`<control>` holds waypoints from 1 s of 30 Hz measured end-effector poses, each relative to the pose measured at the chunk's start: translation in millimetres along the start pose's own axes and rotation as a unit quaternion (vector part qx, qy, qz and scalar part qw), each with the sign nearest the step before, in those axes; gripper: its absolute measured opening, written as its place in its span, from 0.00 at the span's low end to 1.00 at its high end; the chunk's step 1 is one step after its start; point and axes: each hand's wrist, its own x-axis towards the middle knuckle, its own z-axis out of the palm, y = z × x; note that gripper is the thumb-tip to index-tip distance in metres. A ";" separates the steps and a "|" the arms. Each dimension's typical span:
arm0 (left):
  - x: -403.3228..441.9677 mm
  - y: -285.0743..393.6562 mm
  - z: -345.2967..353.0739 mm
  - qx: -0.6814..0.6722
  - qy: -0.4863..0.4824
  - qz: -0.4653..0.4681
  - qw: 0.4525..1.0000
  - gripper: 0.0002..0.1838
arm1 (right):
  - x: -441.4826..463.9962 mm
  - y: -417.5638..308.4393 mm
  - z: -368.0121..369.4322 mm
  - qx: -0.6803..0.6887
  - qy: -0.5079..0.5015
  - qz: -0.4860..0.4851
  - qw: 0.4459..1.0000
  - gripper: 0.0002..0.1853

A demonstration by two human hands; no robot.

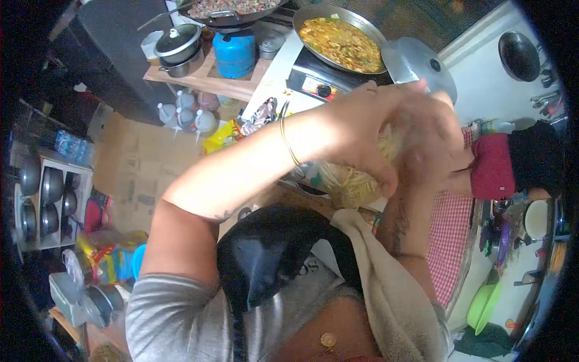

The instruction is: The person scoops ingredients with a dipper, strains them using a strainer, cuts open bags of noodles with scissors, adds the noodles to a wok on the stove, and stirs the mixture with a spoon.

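Observation:
Both hands meet in front of my chest, above a clear plastic bag of pale yellow noodle-like strands [353, 184]. My left hand [368, 120] reaches across from the left, wearing thin gold bangles at the wrist. Its fingers curl around the upper part of the bag, the thumb on the near side. Pressed against it is my right hand [428, 133], blurred by motion, its fingers bent at the gathered top of the bag. Just beyond the hands lies a large metal lid [422, 63], beside a wide pan of yellow-orange stew [344, 45].
The pan sits on a portable gas stove [316, 84]. Farther left are a blue gas tank [234, 55], a wok of chopped food [232, 9] and a lidded pot [178, 45]. A person in maroon and black [494, 166] stands at right, near a red checkered cloth [446, 241].

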 end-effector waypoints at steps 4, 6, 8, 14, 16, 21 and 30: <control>4.9 3.5 -1.8 -0.054 0.144 0.009 0.988 0.44 | 41.4 -9.1 15.8 -0.094 -0.177 -0.158 0.967 0.08; 5.0 -3.4 -9.9 0.113 0.179 0.044 0.976 0.20 | 55.1 -19.3 17.5 -0.098 -0.257 -0.173 0.946 0.08; 1.8 -7.5 -13.8 0.269 0.226 0.059 0.934 0.13 | 61.9 -23.7 19.8 -0.053 -0.327 -0.189 0.924 0.06; -20.7 15.5 -44.0 0.203 0.351 -0.159 0.900 0.12 | -14.2 163.6 -21.7 -0.107 0.042 0.016 0.993 0.03; -21.1 16.9 -45.2 0.166 0.382 -0.139 0.898 0.16 | -116.0 290.3 -33.8 -0.304 -0.043 0.243 0.920 0.02; -18.2 -10.0 -32.0 0.328 0.316 -0.160 0.876 0.15 | -236.6 286.9 -23.0 -0.419 -0.168 0.315 0.835 0.19; -61.4 -36.7 -27.1 0.001 0.501 -0.216 0.838 0.10 | -213.5 318.6 -134.3 -0.509 -0.162 0.181 0.826 0.15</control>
